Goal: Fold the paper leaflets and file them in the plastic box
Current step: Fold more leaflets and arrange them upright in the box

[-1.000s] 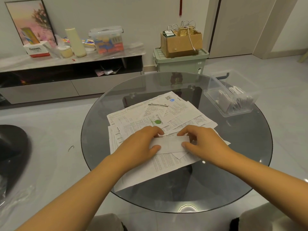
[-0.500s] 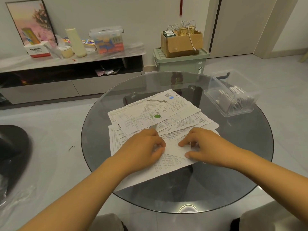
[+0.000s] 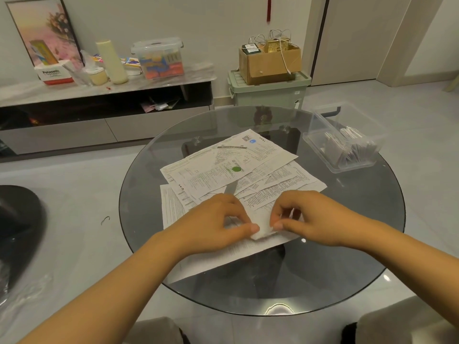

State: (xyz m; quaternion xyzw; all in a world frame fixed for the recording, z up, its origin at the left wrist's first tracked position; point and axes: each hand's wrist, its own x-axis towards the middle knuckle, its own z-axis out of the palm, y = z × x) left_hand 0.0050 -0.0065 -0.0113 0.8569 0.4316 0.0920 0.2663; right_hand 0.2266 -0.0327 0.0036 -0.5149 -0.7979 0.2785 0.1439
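Both hands have pulled in closer together since half a second ago, and the strip of paper that was lying flat is now folded down into a small white packet. The folded leaflet [image 3: 262, 225] sits right between the thumbs, just above the near edge of the paper pile. The left hand [image 3: 215, 220] pinches its left end, thumb tip against the paper and the other fingers curled over the top. The right hand [image 3: 306, 218] does the same on the other end, thumb and curled fingers gripping it. It's a bit motion-blurred, so you can't really tell how many folds are in there.

Under the hands is the messy stack of unfolded leaflets [image 3: 228, 167], printed sheets fanned out over the middle of the round glass table [image 3: 347, 269], the top one with a green dot on it. The clear plastic box [image 3: 342, 142] sits at the far right edge of the table, well apart from the hands, with a bunch of already folded leaflets standing inside.

Behind the table there's a green storage bin [image 3: 268, 93] with a cardboard box [image 3: 269, 62] on top, and a low TV console [image 3: 99, 105] with clutter on it along the wall.
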